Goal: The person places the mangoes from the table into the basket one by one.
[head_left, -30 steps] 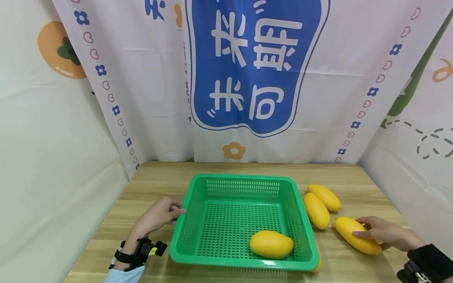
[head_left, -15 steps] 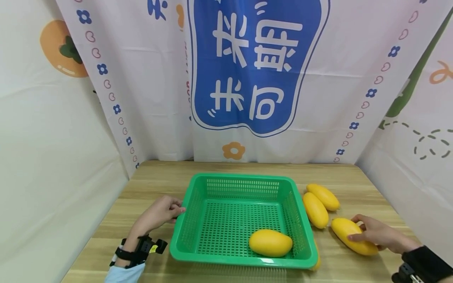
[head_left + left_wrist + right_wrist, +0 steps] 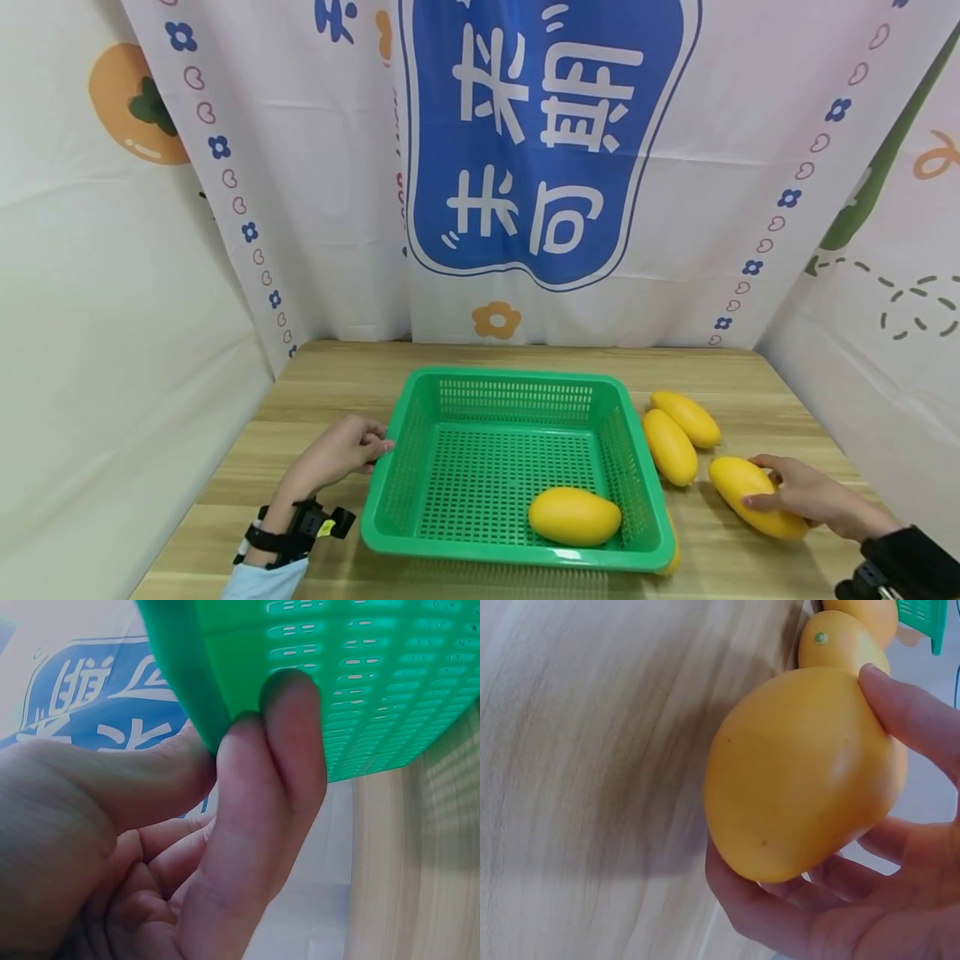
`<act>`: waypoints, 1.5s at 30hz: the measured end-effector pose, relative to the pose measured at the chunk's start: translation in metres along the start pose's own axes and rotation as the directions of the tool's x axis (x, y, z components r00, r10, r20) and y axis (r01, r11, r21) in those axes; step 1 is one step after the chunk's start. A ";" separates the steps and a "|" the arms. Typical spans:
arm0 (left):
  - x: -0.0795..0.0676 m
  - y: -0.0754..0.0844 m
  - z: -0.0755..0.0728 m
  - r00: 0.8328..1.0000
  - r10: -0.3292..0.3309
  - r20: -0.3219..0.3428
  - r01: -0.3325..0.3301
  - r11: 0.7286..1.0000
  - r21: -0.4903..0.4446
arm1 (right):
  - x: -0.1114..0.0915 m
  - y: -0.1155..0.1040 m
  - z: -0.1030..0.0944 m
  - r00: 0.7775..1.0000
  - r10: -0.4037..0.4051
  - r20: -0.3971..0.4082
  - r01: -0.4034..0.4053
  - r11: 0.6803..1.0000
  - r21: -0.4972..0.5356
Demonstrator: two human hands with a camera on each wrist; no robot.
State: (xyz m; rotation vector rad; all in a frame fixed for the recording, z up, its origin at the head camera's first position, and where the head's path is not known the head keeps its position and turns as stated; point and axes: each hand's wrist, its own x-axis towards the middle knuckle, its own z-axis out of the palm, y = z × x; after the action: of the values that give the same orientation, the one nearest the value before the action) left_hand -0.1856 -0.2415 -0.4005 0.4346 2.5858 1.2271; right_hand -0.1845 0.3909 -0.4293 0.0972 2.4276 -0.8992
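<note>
A green plastic basket (image 3: 517, 546) with slotted walls stands mid-table, and one yellow mango (image 3: 574, 517) lies inside it near the front right. My left hand (image 3: 348, 450) pinches the basket's left rim between thumb and fingers; in the left wrist view the fingers (image 3: 292, 742) press the outer wall. To the right of the basket, my right hand (image 3: 813, 496) grips another mango (image 3: 802, 776), with the thumb on one side and fingers curled round the other. Whether this mango still touches the table is hard to tell.
Two loose mangoes (image 3: 670, 447) lie beside the basket's right wall. Another mango (image 3: 672, 546) is mostly hidden behind the front right corner. White printed cloth (image 3: 337, 250) hangs behind the wooden table (image 3: 330, 375) and at both sides.
The right hand and its mango shifted slightly left, then back slightly right and up. The left hand and basket have stayed in place.
</note>
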 end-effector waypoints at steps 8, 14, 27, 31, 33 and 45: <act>0.000 0.000 0.000 1.000 -0.006 -0.003 0.006 1.000 -0.002 | -0.005 -0.002 -0.001 1.000 -0.027 -0.005 0.027 0.999 0.021; 0.000 0.001 0.000 1.000 -0.003 0.001 0.003 1.000 0.000 | -0.008 -0.003 -0.003 0.999 -0.035 -0.017 0.036 0.999 0.022; 0.001 0.002 -0.001 1.000 0.013 0.004 -0.013 1.000 0.009 | -0.014 -0.011 -0.005 0.997 -0.065 -0.041 0.066 0.998 0.014; 0.001 0.002 0.000 1.000 0.008 0.004 -0.008 1.000 0.006 | -0.015 -0.013 -0.005 0.997 -0.069 -0.043 0.070 0.997 0.018; 0.001 0.002 0.000 1.000 0.005 0.004 -0.005 1.000 0.003 | -0.016 -0.015 -0.005 0.997 -0.065 -0.046 0.066 0.998 0.021; 0.000 0.002 0.000 1.000 -0.011 -0.001 0.011 1.000 -0.007 | -0.026 -0.027 -0.006 0.992 -0.110 -0.057 0.110 0.994 -0.008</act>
State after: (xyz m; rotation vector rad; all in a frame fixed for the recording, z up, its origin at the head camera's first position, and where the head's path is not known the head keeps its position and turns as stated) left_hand -0.1847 -0.2403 -0.3989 0.4184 2.5808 1.2332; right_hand -0.1718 0.3771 -0.3964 -0.0132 2.5091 -0.9505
